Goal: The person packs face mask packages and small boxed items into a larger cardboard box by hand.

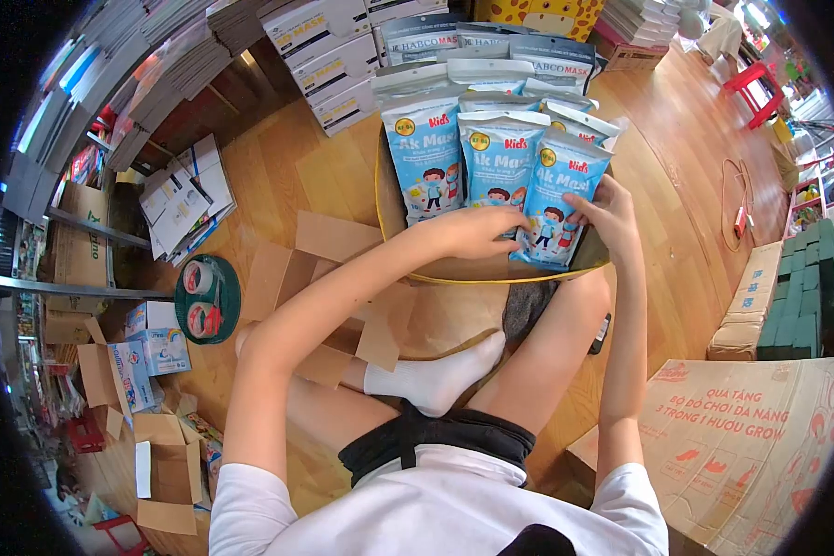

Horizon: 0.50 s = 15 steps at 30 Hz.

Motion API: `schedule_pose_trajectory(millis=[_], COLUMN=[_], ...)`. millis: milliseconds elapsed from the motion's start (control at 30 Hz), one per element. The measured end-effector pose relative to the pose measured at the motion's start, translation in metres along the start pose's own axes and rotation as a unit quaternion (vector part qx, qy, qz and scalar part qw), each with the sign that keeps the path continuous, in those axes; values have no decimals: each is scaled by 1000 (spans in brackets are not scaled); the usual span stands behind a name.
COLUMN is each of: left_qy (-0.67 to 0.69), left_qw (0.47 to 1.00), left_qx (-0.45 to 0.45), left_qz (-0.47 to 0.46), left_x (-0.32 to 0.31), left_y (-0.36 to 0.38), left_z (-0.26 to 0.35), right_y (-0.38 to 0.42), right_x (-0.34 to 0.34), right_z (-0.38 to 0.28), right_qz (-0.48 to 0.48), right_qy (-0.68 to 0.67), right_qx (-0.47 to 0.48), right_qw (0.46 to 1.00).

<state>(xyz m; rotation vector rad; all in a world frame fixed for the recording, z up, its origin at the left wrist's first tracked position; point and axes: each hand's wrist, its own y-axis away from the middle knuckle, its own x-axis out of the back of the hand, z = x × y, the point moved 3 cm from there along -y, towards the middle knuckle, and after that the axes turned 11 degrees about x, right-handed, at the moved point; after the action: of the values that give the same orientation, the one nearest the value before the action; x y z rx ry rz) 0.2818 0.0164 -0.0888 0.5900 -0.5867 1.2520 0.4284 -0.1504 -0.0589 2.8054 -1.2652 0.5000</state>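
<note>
A blue and white pack of kids' face masks (pixel 560 199) stands tilted at the front right of a yellow-rimmed container (pixel 491 277). My right hand (pixel 612 221) pinches its right edge between thumb and fingers. At its lower left edge, my left hand (pixel 485 232) holds it with bent fingers, partly hidden behind the wrist. Beside it stand another kids' mask pack (pixel 500 157) in the middle and a further one (pixel 424 153) at the left. Behind these are rows of similar packs and grey Habcomask packs (pixel 561 63).
An open cardboard box (pixel 296 269) lies left of the container. White mask boxes (pixel 329 60) are stacked behind it. A green round tray (pixel 234 301) with tape rolls sits on the floor at left. A large printed carton (pixel 741 435) lies at right.
</note>
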Motion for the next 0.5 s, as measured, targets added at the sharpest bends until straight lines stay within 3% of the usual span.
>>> schedule_pose_trajectory(millis=[200, 500], left_qy=[-8, -37], left_qw=[1000, 999], left_qx=[15, 19], left_qz=[-17, -13], left_x=[3, 1], left_y=[5, 7], left_z=[-2, 5], right_y=[-3, -13], right_x=[12, 4], right_z=[-5, 16], right_qz=[41, -10], right_qy=[-31, -51], right_qx=[111, 101], right_qw=[992, 994])
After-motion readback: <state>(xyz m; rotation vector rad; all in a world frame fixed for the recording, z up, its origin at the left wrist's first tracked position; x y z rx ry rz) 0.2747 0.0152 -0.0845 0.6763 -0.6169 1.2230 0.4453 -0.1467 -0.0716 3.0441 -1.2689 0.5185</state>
